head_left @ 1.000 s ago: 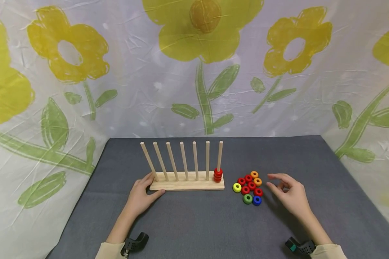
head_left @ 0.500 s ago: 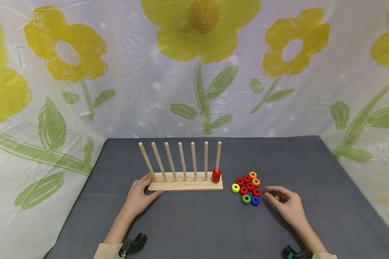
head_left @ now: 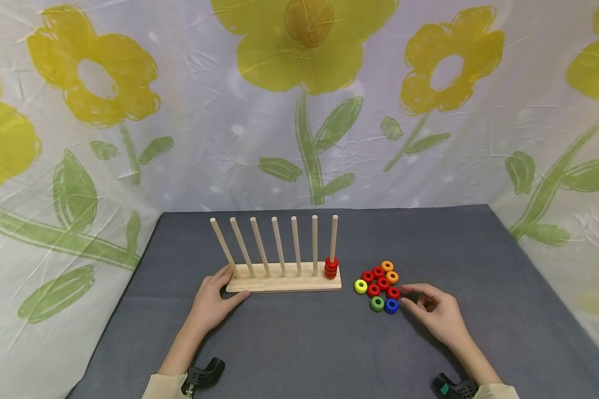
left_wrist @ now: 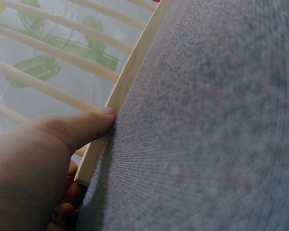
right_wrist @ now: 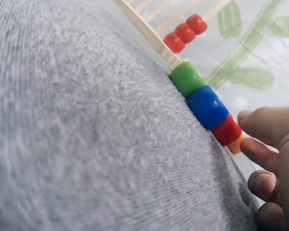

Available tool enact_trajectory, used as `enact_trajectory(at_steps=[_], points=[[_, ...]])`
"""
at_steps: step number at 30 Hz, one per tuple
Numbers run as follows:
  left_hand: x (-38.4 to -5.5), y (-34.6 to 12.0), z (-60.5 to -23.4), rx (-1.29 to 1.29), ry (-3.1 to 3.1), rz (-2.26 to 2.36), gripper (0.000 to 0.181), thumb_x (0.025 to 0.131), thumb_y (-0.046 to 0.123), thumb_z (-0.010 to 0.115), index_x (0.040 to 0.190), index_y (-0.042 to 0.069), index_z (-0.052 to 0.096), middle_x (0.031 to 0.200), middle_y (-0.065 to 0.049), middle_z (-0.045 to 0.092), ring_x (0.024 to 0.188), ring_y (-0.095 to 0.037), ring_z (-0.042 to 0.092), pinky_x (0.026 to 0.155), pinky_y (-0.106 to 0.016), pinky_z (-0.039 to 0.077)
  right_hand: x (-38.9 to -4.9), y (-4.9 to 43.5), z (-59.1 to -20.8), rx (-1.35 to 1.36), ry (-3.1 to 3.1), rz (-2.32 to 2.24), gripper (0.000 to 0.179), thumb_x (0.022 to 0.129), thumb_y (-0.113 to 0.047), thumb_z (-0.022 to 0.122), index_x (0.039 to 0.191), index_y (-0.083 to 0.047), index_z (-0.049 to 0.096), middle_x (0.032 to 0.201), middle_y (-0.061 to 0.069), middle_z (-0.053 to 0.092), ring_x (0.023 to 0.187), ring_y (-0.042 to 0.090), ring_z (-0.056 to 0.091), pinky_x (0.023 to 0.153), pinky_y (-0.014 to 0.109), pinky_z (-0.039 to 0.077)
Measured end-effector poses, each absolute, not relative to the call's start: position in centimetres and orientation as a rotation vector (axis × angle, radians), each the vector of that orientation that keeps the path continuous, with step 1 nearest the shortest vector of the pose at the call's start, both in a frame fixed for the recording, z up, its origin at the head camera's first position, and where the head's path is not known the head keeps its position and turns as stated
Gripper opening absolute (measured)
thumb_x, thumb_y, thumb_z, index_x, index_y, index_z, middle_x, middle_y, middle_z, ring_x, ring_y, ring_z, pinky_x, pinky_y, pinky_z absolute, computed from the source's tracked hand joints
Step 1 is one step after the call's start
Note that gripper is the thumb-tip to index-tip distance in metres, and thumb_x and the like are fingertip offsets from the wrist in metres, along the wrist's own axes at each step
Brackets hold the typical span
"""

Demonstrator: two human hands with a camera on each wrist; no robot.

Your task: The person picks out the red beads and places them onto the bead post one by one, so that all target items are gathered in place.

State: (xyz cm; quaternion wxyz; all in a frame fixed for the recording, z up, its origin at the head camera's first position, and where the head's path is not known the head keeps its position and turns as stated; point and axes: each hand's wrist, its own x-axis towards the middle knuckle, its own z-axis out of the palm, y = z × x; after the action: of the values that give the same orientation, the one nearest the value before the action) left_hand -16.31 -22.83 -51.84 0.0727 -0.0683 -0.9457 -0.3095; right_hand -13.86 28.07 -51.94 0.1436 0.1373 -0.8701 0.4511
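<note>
A wooden peg rack (head_left: pixel 284 286) with several upright dowels stands on the table. My left hand (head_left: pixel 211 302) grips its left end, thumb on the front edge of the base and the other fingers around the end, partly hidden in the left wrist view. Three red rings (head_left: pixel 331 269) are stacked on the rightmost peg. To the right lies a cluster of loose rings. My right hand (head_left: pixel 436 316) is at the cluster's right side, thumb and index finger apart, with fingertips close to a red ring (right_wrist: pixel 226 130) beside the blue ring (right_wrist: pixel 208 107). Nothing is held in it.
Also in the cluster are a green ring (head_left: pixel 376 310), a yellow ring (head_left: pixel 360 292), two orange ones and several more red ones. A dark grey cloth (head_left: pixel 289 343) covers the table. Behind hangs a white curtain (head_left: pixel 204 166) printed with yellow flowers.
My right hand has moved left and lower, up to the loose rings, its thumb and index finger drawn somewhat closer together. My left hand stays on the rack. The head view has shifted slightly.
</note>
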Motion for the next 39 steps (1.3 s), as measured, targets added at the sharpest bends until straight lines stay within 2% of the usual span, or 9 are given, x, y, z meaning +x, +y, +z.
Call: enact_trajectory(at_steps=[7, 25, 39], points=[[-16.2, -22.8, -52.0, -0.219, -2.826, -0.954, 0.080, 0.088, 0.041, 0.081, 0.146, -0.006, 0.051, 0.153, -0.024, 0.042, 0.129, -0.046, 0.044, 0.100, -0.063, 0.038, -14.1, 27.7, -51.9, 0.459, -2.539, 1.191, 0.035, 0.081, -0.004, 0.087, 0.113, -0.018, 0.077, 0.095, -0.006, 0.070, 0.051, 0.007, 0.047, 0.045, 0.021, 0.037], [-16.3, -23.0, -52.0, -0.219, -2.825, -0.938, 0.081, 0.088, 0.041, 0.081, 0.146, -0.006, 0.050, 0.154, -0.023, 0.042, 0.127, -0.044, 0.045, 0.100, -0.061, 0.039, -15.4, 27.1, -52.2, 0.540, -2.546, 1.100, 0.039, 0.075, -0.002, 0.091, 0.109, -0.015, 0.077, 0.088, -0.009, 0.066, 0.051, 0.004, 0.045, 0.046, 0.023, 0.038], [-16.4, -22.9, -52.0, -0.218, -2.827, -0.937, 0.082, 0.089, 0.044, 0.080, 0.147, -0.005, 0.049, 0.154, -0.023, 0.041, 0.127, -0.044, 0.045, 0.100, -0.061, 0.039, -15.4, 27.1, -52.1, 0.517, -2.565, 1.074, 0.039, 0.075, -0.001, 0.090, 0.110, -0.013, 0.077, 0.088, -0.009, 0.065, 0.051, 0.005, 0.045, 0.046, 0.024, 0.038]])
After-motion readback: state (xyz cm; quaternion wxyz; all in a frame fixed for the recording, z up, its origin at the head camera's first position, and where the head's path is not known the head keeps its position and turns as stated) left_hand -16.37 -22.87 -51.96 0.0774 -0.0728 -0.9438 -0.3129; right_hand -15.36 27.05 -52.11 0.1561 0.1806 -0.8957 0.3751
